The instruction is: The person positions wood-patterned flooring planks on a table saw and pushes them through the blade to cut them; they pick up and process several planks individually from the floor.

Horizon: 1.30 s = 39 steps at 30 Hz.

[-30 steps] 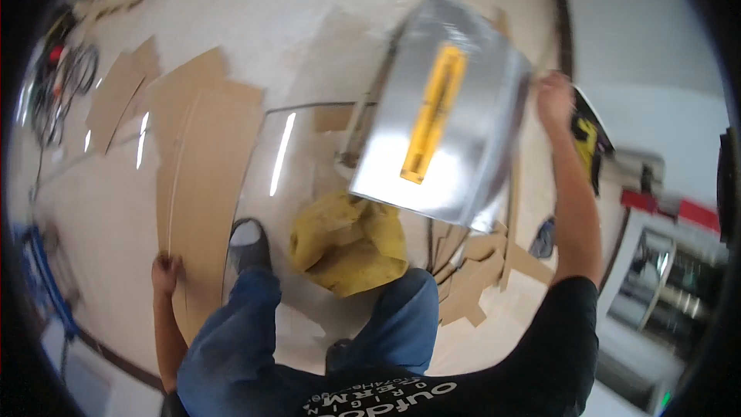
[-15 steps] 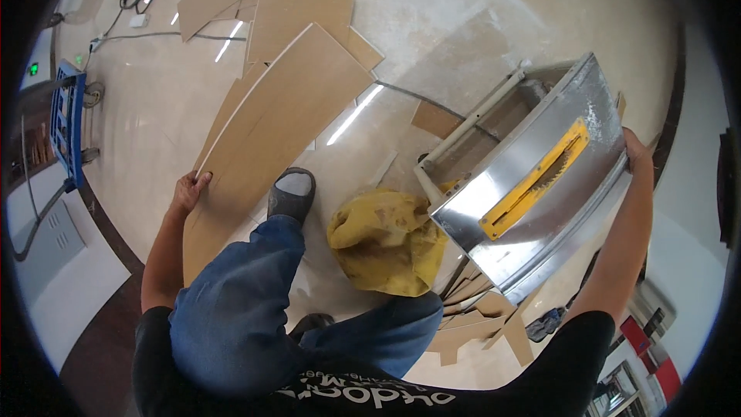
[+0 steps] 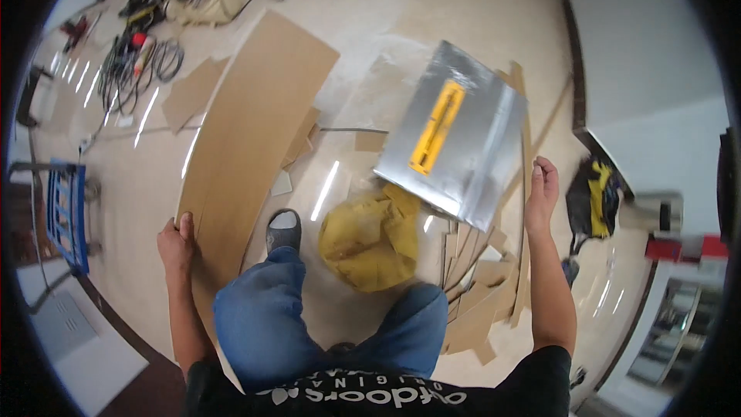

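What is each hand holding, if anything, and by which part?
The left hand holds the long brown board by its left edge, toward the near end, thumb on top. The right hand appears empty.

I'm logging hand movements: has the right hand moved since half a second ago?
Yes, the right hand moved off the metal saw table, out to its right.

The premises are an indoor room in use as a makeshift workshop. Evidence: a metal saw table with a slotted yellow insert at 2 o'clock; a long brown board at 10 o'clock, coiled cables beyond; cut scraps towards 5 o'clock; a blue trolley at 9 o'clock. The floor is pale and shiny.
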### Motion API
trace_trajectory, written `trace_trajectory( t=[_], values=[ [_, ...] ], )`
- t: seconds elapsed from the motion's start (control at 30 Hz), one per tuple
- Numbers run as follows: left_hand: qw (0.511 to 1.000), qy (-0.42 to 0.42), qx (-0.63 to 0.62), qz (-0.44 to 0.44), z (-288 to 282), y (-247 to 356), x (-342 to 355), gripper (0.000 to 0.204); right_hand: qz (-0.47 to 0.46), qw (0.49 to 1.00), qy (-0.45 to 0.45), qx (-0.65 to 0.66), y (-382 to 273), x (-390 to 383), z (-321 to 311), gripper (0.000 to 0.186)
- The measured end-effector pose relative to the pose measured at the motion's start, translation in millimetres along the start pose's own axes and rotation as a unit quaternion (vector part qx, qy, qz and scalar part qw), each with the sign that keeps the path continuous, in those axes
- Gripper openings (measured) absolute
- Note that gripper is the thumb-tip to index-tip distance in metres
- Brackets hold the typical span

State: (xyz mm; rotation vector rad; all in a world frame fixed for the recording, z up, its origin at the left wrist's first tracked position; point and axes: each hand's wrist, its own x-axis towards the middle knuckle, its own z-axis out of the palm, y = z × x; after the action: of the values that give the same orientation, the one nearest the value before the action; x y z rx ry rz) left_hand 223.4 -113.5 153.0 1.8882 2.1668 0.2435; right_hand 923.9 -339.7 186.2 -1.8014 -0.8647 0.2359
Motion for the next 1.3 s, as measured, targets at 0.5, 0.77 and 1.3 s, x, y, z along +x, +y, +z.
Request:
trace_trajectory(
  t=[0.5, 0.77, 1.3],
  values=[
    [0.857, -0.111, -0.017, 0.503, -210, 339, -132, 0.07, -0.437, 0.741, 0.148, -0.488, -384, -172, -271, 0.046],
    [0.546, -0.23, 0.077, 0.802, -167, 425, -259, 0.084, 0.163, 0.79, -0.154, -0.571, -324, -353, -314, 0.043],
    [0.46, -0.326, 0.072, 0.823, -6, 554, -286, 0.075, 0.27, 0.914, -0.123, -0.278, -267, -380, -239, 0.04]
  ],
)
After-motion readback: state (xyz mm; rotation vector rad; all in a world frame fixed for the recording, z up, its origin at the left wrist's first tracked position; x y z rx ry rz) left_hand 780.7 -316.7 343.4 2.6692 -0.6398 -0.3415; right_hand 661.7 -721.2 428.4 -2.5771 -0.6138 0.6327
